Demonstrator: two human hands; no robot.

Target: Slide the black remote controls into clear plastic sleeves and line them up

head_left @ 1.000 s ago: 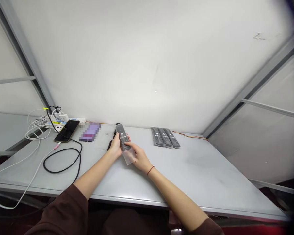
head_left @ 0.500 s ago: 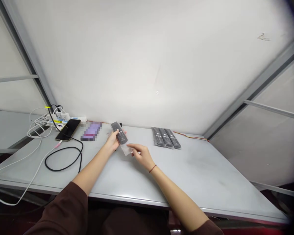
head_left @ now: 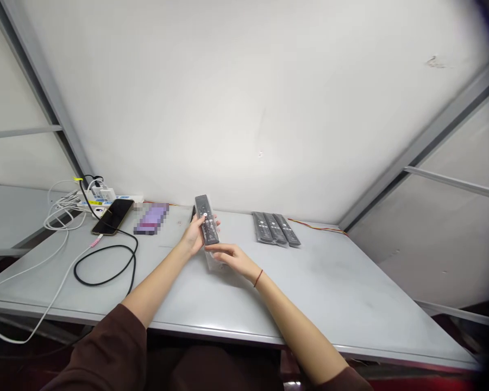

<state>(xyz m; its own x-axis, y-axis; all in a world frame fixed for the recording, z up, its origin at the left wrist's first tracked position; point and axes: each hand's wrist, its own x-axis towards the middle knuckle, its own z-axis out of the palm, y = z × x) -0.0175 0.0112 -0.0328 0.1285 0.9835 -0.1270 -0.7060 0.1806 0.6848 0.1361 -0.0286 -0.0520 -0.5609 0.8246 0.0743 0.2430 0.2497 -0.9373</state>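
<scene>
My left hand (head_left: 193,237) is closed around a black remote control (head_left: 206,220) in a clear plastic sleeve, its thumb over the buttons. The remote is tilted up above the table, button side facing me. From its lower end the loose end of the plastic sleeve (head_left: 215,264) hangs down. My right hand (head_left: 237,260) is at that lower end, index finger stretched along the remote's bottom edge and thumb apart from it. Its other fingers are mostly hidden. To the right, several sleeved remotes (head_left: 274,229) lie side by side on the table.
On the grey table (head_left: 330,304) at left lie a black phone (head_left: 113,216), a blurred purple-screened device (head_left: 151,219) and a looped black cable (head_left: 106,247). White cables tangle near a power strip (head_left: 126,199). A white wall (head_left: 244,108) rises behind the table.
The remote in my left hand has moved right and turned more upright. My right index finger has come against its bottom edge, and the sleeve's loose end now hangs below the right hand.
</scene>
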